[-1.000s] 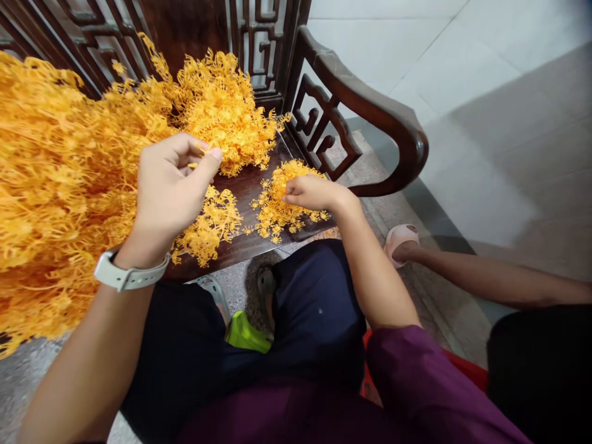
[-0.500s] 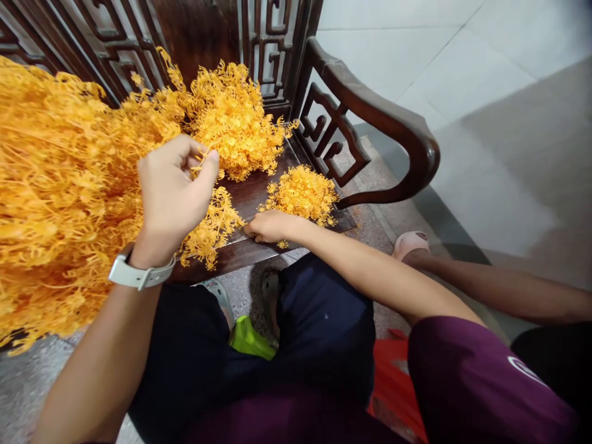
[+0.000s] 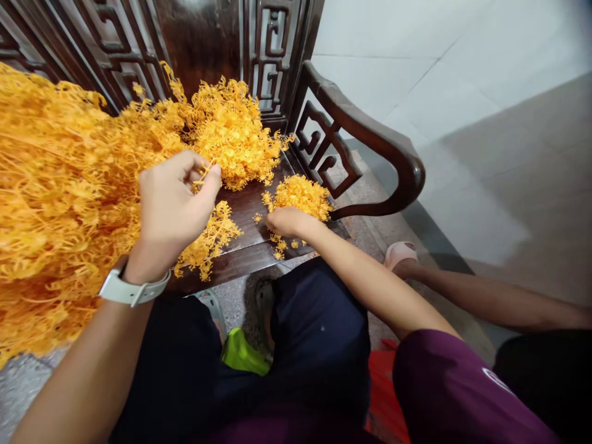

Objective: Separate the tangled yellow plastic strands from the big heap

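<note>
The left hand [image 3: 178, 200] pinches a yellow-orange sprig [image 3: 200, 179]; the right hand [image 3: 289, 222], grip unclear, could nudge loose florets [image 3: 279, 251] off the bench's [image 3: 245, 261] near edge.

On the bench seat [image 3: 250, 216], heap of sprigs [image 3: 60, 203] at left, small pile [image 3: 303, 194] at right near the armrest [image 3: 379, 137]; behind both, the backrest [image 3: 198, 40].

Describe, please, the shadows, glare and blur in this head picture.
Head view: a broad shadow lies on the tiled wall at right; highlights gleam on the wooden armrest; orange artificial flowers look slightly smeared toward the left edge; dark trousers lose detail.
</note>
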Motion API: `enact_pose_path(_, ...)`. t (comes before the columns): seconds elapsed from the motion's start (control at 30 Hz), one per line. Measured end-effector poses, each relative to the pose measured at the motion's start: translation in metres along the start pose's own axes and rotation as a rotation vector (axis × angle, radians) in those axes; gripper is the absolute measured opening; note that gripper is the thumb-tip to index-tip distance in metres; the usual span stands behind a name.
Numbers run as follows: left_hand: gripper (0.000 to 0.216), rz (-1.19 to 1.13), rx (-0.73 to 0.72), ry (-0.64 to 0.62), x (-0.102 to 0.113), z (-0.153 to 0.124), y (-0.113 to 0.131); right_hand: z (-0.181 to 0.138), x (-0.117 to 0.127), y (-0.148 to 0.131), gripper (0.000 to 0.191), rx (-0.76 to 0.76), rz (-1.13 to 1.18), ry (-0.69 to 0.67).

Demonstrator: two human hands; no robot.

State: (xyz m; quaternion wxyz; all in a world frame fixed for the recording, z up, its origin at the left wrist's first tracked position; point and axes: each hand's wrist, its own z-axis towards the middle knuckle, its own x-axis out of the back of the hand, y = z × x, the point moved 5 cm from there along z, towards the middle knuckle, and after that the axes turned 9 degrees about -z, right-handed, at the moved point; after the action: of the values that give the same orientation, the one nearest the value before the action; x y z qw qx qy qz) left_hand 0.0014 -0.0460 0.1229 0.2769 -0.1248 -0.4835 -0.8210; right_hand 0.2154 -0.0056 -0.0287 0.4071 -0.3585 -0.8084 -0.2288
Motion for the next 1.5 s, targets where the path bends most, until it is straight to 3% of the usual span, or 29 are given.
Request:
enact_pose_path(0.13, 0.022, -0.053, 0.039, -0.039, -0.004, -0.001, 0.001, -0.003, 0.003, -0.006, 0.028, 0.076, 0.063, 0.022)
enact_pose_path(0.3, 0.019, -0.322, 0.258, -0.161, -0.017, -0.005, -0.004, -0.018, 0.021, -0.018, 0.025, 0.286, 0.224, 0.128)
enact_pose_path(0.4, 0.021, -0.481, 0.343, -0.218, -0.026, -0.008, -0.003, -0.037, 0.042, -0.012, 0.021, 0.266, 0.401, 0.343)
enact_pose_path(0.53, 0.026, -0.668, 0.362, -0.233, -0.035, -0.013, 0.0, -0.074, 0.07, 0.001, 0.037, 0.133, 0.803, 0.764)
enact_pose_path(0.6, 0.028, -0.726, 0.37, -0.263, -0.041, -0.016, 0.003, -0.088, 0.077, -0.004, 0.039, 0.217, 1.076, 0.85)
enact_pose_path(0.67, 0.029, -0.766, 0.379, -0.293, -0.046, -0.02, 0.007, -0.096, 0.081, -0.018, 0.036, 0.339, 1.241, 0.838)
enact_pose_path(0.83, 0.035, -0.784, 0.394, -0.365, -0.05, -0.022, 0.011, -0.096, 0.081, -0.038, 0.028, 0.365, 1.3, 0.791)
enact_pose_path(1.0, 0.043, -0.712, 0.433, -0.398, -0.048, -0.02, 0.005, -0.093, 0.081, -0.024, 0.031, 0.313, 1.449, 0.875)
enact_pose_path(1.13, 0.043, -0.686, 0.365, -0.371, -0.045, -0.018, 0.008, -0.095, 0.083, -0.016, 0.032, 0.255, 1.467, 0.94)
enact_pose_path(1.37, 0.026, -0.705, 0.237, -0.339, -0.044, -0.017, 0.019, -0.094, 0.08, -0.017, 0.033, 0.236, 1.352, 1.033)
enact_pose_path(1.5, 0.021, -0.723, 0.25, -0.374, -0.043, -0.018, 0.021, -0.096, 0.079, -0.012, 0.026, 0.155, 1.132, 1.141)
